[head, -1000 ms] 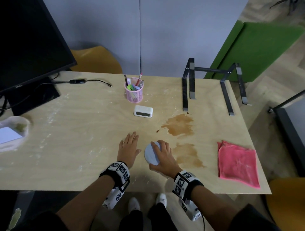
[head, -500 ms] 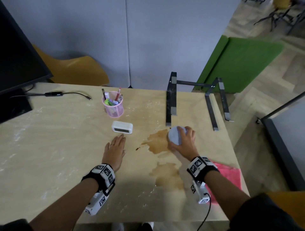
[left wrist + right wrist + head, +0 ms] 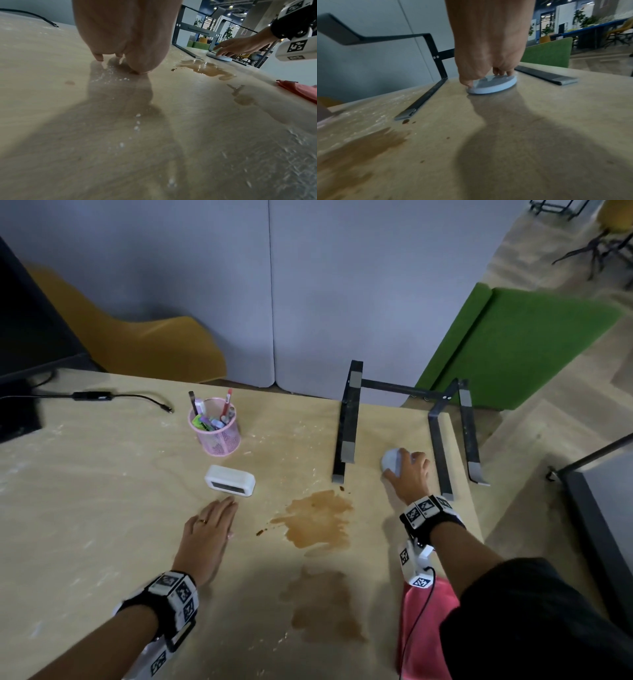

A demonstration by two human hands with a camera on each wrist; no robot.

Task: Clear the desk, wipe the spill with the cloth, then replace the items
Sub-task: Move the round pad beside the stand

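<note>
Right hand (image 3: 407,474) pinches the pale disc (image 3: 493,84), seemingly set down; left hand (image 3: 209,534) lies flat near the clock (image 3: 230,480); the spill (image 3: 317,520) between them is unwiped.

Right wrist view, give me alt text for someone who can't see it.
A right hand pinches a flat, pale blue round disc at its rim, resting on a light wooden desk between the two legs of a black metal stand. A brown spill spreads across the desk at lower left.
</note>
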